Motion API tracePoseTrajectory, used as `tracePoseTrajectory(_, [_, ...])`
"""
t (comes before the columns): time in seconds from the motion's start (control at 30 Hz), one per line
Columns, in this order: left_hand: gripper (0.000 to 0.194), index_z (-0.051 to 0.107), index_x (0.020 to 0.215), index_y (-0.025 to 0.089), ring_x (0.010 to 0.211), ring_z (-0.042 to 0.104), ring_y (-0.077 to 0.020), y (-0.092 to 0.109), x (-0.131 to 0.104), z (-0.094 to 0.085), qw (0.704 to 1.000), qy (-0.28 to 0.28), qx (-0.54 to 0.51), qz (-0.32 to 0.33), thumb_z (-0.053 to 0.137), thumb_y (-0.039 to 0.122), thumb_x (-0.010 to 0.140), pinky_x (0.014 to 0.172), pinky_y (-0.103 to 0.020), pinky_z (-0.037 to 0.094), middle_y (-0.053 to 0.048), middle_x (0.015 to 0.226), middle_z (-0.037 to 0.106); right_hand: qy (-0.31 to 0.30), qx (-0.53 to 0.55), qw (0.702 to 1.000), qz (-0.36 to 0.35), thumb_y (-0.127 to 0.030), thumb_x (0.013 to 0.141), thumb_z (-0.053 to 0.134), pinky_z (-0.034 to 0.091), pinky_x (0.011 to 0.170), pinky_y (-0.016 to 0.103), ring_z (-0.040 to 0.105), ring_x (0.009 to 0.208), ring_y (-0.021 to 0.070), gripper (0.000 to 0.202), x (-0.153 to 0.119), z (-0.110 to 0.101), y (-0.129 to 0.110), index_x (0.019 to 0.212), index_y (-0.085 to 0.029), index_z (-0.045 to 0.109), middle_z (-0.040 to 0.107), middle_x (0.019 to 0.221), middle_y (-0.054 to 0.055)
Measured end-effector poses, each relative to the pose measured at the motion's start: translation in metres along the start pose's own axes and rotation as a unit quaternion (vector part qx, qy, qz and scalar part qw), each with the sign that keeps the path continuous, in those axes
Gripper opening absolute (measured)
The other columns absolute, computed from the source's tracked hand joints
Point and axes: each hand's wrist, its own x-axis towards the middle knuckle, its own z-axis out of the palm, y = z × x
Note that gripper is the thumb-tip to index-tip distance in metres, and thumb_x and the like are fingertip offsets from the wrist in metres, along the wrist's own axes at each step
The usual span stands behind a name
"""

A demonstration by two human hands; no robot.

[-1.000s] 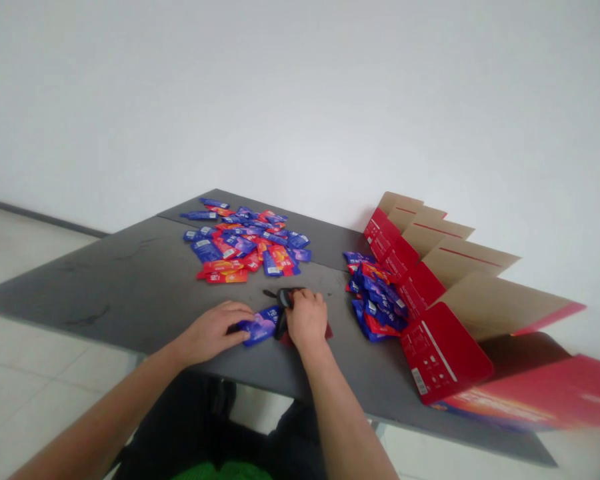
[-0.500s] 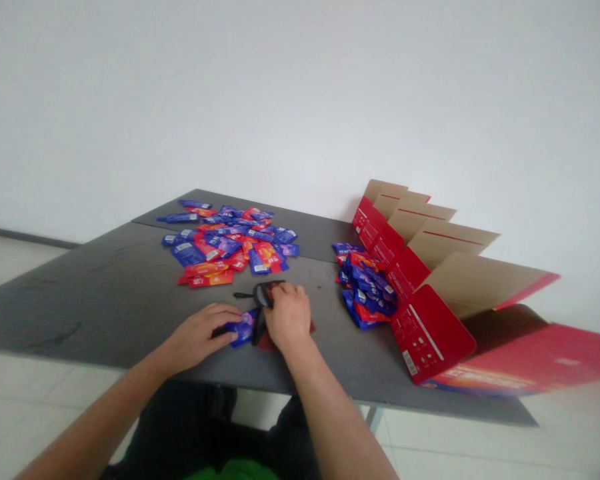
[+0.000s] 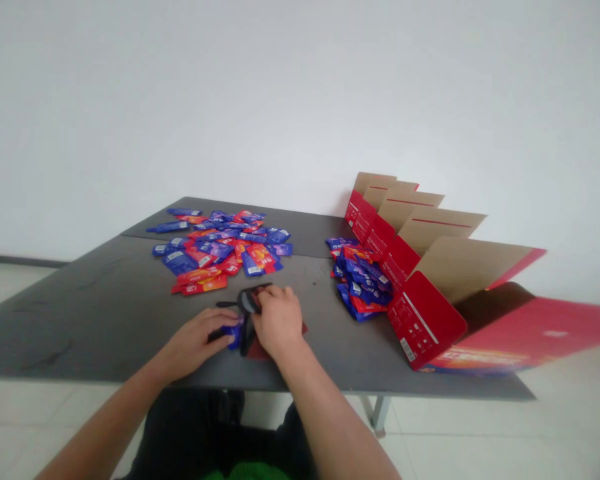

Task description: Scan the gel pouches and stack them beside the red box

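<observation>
A single view, worn on the person's head, looks forward and down across the bench [image 3: 105, 293] from its near edge toward the white wall [image 3: 300, 100] at the far side. It sits close above the forearms (both enter from the bottom edge) and takes in the whole benchtop, with floor at left and right.

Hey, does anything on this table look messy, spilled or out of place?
Yes. The red carton lies on its side, flaps open, with a heap of packets tumbled out beside its mouth. More packets lie scattered loose farther back on the table.
</observation>
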Motion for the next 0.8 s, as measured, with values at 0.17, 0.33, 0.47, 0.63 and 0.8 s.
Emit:
tracePoseTrajectory(0.17, [0.026, 0.076, 0.115, 0.027, 0.114, 0.068, -0.0286, 0.003, -0.001, -0.001, 1.0, 0.001, -0.001, -0.008, 0.061, 0.036, 0.095, 0.103, -0.042, 0.053, -0.007, 0.119, 0.076, -0.028, 0.014, 0.999, -0.015, -0.027, 0.097, 0.058, 0.043, 0.085, 0.037, 0.056, 0.105, 0.026, 0.017, -0.009, 0.021, -0.016, 0.104, -0.025, 0.073, 0.071, 0.114, 0.007])
tracePoseTrajectory(0.33, [0.03, 0.073, 0.123, 0.028, 0.128, 0.061, -0.0274, 0.003, 0.0, -0.003, 1.0, -0.014, -0.006, 0.002, 0.061, 0.042, 0.099, 0.114, -0.044, 0.046, -0.007, 0.135, 0.069, -0.03, -0.031, 0.993, 0.109, -0.032, 0.101, 0.054, 0.043, 0.086, 0.04, 0.057, 0.107, 0.0292, 0.024, 0.014, 0.001, 0.036, 0.103, -0.022, 0.076, 0.072, 0.114, 0.012])
tracePoseTrajectory(0.47, [0.029, 0.074, 0.12, 0.028, 0.126, 0.063, -0.0285, -0.003, 0.0, 0.002, 1.0, -0.004, 0.005, 0.008, 0.062, 0.042, 0.098, 0.112, -0.045, 0.048, -0.007, 0.132, 0.071, 0.009, -0.019, 0.998, 0.054, -0.033, 0.102, 0.054, 0.043, 0.087, 0.04, 0.056, 0.107, 0.0282, 0.024, 0.01, 0.0, 0.01, 0.106, -0.022, 0.074, 0.071, 0.114, 0.012])
tracePoseTrajectory(0.63, [0.026, 0.075, 0.115, 0.027, 0.121, 0.065, -0.0292, -0.002, 0.0, 0.002, 1.0, 0.013, 0.011, 0.003, 0.062, 0.038, 0.095, 0.107, -0.043, 0.052, -0.007, 0.126, 0.074, -0.015, -0.001, 1.0, -0.013, -0.029, 0.104, 0.05, 0.044, 0.084, 0.038, 0.056, 0.105, 0.0271, 0.023, -0.007, 0.026, -0.025, 0.106, -0.023, 0.072, 0.071, 0.112, 0.01])
tracePoseTrajectory(0.8, [0.028, 0.075, 0.118, 0.028, 0.125, 0.064, -0.0269, 0.006, 0.0, -0.004, 1.0, 0.003, -0.01, 0.003, 0.061, 0.042, 0.098, 0.112, -0.043, 0.049, -0.006, 0.131, 0.072, -0.034, -0.034, 0.996, 0.081, -0.031, 0.102, 0.054, 0.044, 0.087, 0.038, 0.057, 0.107, 0.0273, 0.022, 0.012, 0.008, 0.035, 0.109, -0.022, 0.073, 0.071, 0.117, 0.011])
